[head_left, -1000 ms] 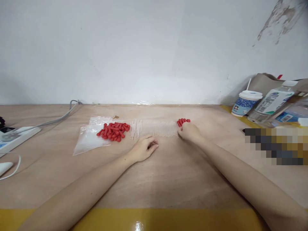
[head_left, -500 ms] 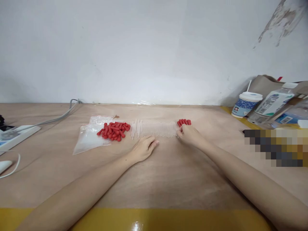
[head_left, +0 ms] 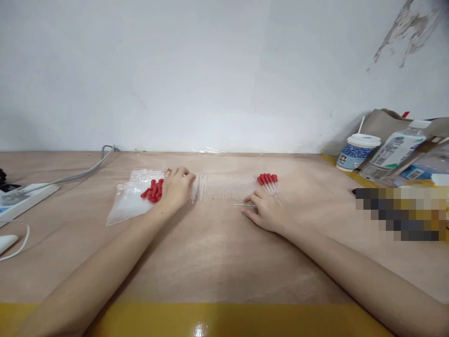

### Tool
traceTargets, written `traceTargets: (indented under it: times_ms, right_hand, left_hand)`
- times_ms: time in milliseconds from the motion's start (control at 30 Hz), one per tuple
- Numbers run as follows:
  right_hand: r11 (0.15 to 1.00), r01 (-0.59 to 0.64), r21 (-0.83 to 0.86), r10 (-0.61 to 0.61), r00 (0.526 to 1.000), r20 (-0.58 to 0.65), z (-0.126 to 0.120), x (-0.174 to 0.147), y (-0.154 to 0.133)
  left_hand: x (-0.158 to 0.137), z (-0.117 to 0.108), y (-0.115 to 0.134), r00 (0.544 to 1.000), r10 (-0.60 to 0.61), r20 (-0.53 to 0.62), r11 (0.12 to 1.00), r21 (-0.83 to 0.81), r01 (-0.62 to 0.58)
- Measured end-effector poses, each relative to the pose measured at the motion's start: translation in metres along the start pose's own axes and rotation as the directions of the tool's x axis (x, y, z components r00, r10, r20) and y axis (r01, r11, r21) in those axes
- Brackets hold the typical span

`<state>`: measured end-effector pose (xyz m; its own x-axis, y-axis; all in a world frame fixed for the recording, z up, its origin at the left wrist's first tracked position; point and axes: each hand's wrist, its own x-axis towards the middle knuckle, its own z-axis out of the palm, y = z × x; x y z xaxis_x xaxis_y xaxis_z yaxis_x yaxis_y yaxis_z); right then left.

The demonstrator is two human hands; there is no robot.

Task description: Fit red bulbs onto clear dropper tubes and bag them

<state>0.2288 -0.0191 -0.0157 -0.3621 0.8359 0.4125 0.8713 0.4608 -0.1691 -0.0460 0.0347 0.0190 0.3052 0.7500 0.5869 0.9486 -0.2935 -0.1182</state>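
Note:
My right hand point(head_left: 266, 209) rests on the table with a thin clear glass tube point(head_left: 242, 204) between thumb and fingers, its tip pointing left. Just beyond it, several droppers with red bulbs point(head_left: 268, 179) lie side by side on their glass stems. A long row of clear glass tubes point(head_left: 224, 187) lies between my two hands. Over the pile of red rubber bulbs point(head_left: 153, 191) is my left hand point(head_left: 177, 188), covering the pile's right part. Its thumb stands apart from its bent fingers, whose tips are hidden.
Under the bulbs lie clear plastic zip bags point(head_left: 122, 203). At left is a white power strip point(head_left: 35, 192) with a grey cable point(head_left: 87, 172). A paper cup point(head_left: 358, 152) and a plastic bottle point(head_left: 394, 152) stand at the right, near a blurred patch point(head_left: 400, 215).
My left hand has moved left and away from me, onto the red bulbs. My right hand has drawn back from the red-bulbed droppers and now has a glass tube in it.

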Motion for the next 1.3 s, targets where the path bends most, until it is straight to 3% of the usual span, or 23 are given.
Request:
traceTargets:
  times_ms: [100,233,400,567,667,767,867,967,1067,1167,1300]
  right_hand:
    - [0.999,-0.052,0.010,0.052,0.997,-0.057,0.005,0.000,0.000]
    - [0.996,-0.065,0.054,0.070,0.993,-0.097,0.010,0.000,0.003]
    - [0.991,0.056,0.126,-0.039,0.991,-0.131,0.014,0.000,0.007]
    - [0.981,0.093,0.173,-0.068,0.987,-0.143,0.017,0.001,0.008]
    - [0.973,0.103,0.208,-0.071,0.986,-0.154,0.020,0.001,0.010]
    - [0.971,0.104,0.216,-0.071,0.985,-0.156,0.024,0.002,0.012]
    - [0.982,0.077,0.172,-0.050,0.986,-0.160,0.025,0.002,0.012]
    - [0.992,0.021,0.128,0.000,0.986,-0.165,0.020,0.001,0.009]
    - [0.988,-0.020,0.153,0.041,0.990,-0.136,0.015,-0.001,0.006]
    - [0.978,0.033,0.204,-0.009,0.993,-0.121,0.012,-0.003,0.004]
    - [0.969,0.150,0.196,-0.128,0.985,-0.118,0.011,-0.005,0.002]
  left_hand:
    - [0.008,-0.002,-0.034,0.994,-0.058,0.097,0.991,0.124,0.045]
    - [0.010,0.003,-0.056,0.981,-0.017,0.193,0.999,0.048,0.008]
    - [0.015,0.011,-0.059,0.973,0.024,0.231,0.992,-0.129,0.006]
    - [0.017,0.010,-0.059,0.971,0.038,0.238,0.997,-0.068,-0.023]
    - [0.018,0.002,-0.058,0.989,0.000,0.150,0.998,-0.070,0.011]
    - [0.019,-0.009,-0.041,0.997,-0.079,0.024,0.974,-0.212,0.082]
    - [0.011,-0.014,-0.005,0.994,-0.105,-0.019,0.863,-0.499,0.082]
    - [-0.008,-0.007,0.039,0.994,0.039,0.103,0.728,-0.684,0.042]
    - [-0.028,0.005,0.067,0.979,0.121,0.163,0.615,-0.787,0.055]
    - [-0.038,0.012,0.074,0.972,0.148,0.182,0.557,-0.828,0.070]
    - [-0.036,0.010,0.071,0.963,0.180,0.203,0.590,-0.805,0.059]
